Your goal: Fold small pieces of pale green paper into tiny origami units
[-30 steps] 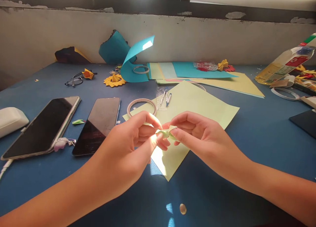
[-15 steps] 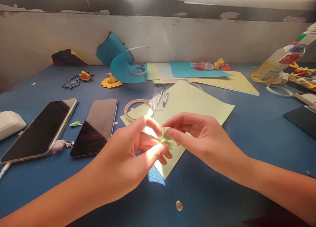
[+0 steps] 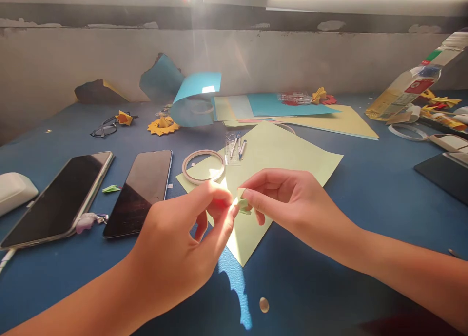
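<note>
A small piece of folded green paper (image 3: 243, 206) is pinched between my two hands, over the blue table. My left hand (image 3: 190, 233) closes thumb and forefinger on its left end. From the right, my right hand (image 3: 288, 199) grips its upper end between thumb and forefinger. The fingers hide part of the folds. Beneath lies a large pale green sheet of paper (image 3: 292, 155), set cornerwise. A roll of tape (image 3: 185, 166) rests on the sheet's left part, and a clear ruler with a pair of compasses (image 3: 234, 148) lies close behind it.
Two phones (image 3: 60, 194) lie at left, near a small green folded paper (image 3: 111, 188). Behind are a curled blue sheet (image 3: 195, 94), yellow paper flowers (image 3: 163, 126) and stacked coloured paper (image 3: 354, 124). A tilted bottle (image 3: 402, 92) stands right; a coin-like disc (image 3: 263, 305) lies in front.
My left fingers have closed into a pinch on the folded green paper. The curled blue sheet's upper end has shifted and catches light. The view has tilted slightly.
</note>
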### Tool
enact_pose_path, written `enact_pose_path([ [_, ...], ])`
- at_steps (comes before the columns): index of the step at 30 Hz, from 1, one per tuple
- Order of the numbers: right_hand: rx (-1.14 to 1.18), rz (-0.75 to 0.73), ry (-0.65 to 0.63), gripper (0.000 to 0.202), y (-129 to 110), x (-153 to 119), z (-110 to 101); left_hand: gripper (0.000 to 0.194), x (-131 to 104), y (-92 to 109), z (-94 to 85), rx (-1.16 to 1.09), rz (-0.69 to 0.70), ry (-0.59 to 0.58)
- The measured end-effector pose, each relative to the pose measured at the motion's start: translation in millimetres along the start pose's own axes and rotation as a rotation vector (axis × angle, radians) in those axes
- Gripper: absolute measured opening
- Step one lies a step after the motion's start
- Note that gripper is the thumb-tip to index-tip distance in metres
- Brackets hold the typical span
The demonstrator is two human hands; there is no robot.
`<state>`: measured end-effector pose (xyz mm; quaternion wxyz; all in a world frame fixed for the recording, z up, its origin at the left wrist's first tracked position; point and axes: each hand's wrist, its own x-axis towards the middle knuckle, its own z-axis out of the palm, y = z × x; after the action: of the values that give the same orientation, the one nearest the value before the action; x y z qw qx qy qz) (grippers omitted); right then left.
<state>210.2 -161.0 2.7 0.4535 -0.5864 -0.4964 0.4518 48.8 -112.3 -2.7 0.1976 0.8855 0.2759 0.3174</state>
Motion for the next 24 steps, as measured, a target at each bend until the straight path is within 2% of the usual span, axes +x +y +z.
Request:
enact_pose_path([
  [4,-0.004,-0.002,0.023,0.007,-0.3,-1.4,0.1,0.004,0.9,-1.3,1.3,0.061,-0.028,0.032],
  [9,-0.087,-0.020,0.033,0.013,1.1,-2.3,1.3,0.006,-4.5,-6.4,5.2,0.247,0.232,0.044],
  [11,-0.135,-0.031,0.041,0.014,1.6,-3.0,1.9,0.006,-6.7,-7.8,6.6,0.308,0.278,0.018],
  [14,-0.198,-0.086,0.073,0.013,3.1,-4.8,3.8,0.008,-8.5,-8.5,8.1,0.378,0.290,-0.012],
  [20,-0.300,-0.245,0.201,0.011,9.5,-6.5,9.1,0.014,-8.3,-7.9,10.8,0.499,0.319,0.072],
  [24,-0.292,-0.266,0.219,0.011,10.4,-6.1,11.1,0.017,-8.3,-7.7,13.3,0.537,0.309,0.086],
])
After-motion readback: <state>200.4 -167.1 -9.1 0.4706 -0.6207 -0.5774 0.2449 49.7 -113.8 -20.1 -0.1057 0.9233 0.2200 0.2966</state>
